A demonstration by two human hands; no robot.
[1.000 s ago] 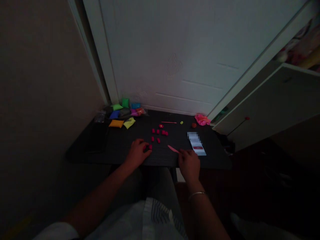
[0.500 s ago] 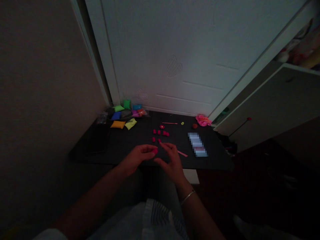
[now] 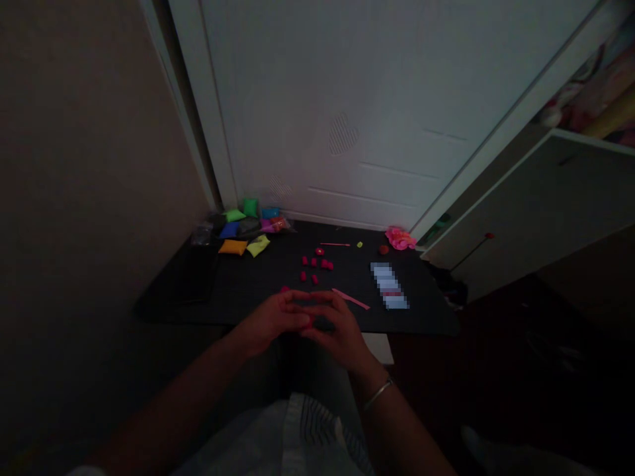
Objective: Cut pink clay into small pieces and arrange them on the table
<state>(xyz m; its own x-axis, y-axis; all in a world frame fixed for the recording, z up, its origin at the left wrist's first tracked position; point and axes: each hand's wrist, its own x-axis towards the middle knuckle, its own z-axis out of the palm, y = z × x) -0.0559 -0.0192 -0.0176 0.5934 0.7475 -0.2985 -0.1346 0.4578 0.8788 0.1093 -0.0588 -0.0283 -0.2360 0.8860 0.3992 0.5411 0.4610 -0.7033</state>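
My left hand (image 3: 270, 320) is closed on a small piece of red modelling clay (image 3: 308, 322), pinched near the thumb tip. My right hand (image 3: 337, 327) meets it from the other side, thumb and fingers curled in against the same piece. The fingertips of both hands touch or overlap. Just beyond my left fingers, another red clay lump (image 3: 284, 289) shows partly. Several short red clay pieces (image 3: 314, 279) lie on the dark table past my hands, with a red piece with a pale centre (image 3: 320, 251) behind them. Beside my right fingers is a flat pink tool (image 3: 354, 301).
At the back left lie colourful clay packets (image 3: 233, 246), some in clear wrapping. A thin pink stick (image 3: 335, 244), a yellow-green bit (image 3: 360, 244), a brownish-red ball (image 3: 383, 250) and a pink ruffled piece (image 3: 401, 238) lie toward the back. A blurred-out phone-like rectangle (image 3: 389, 285) rests at right.
My right hand has drawn back from the small clay pieces and closed in against my left hand. The clay in my fingers is lower, nearer my body. More of the pink tool shows.
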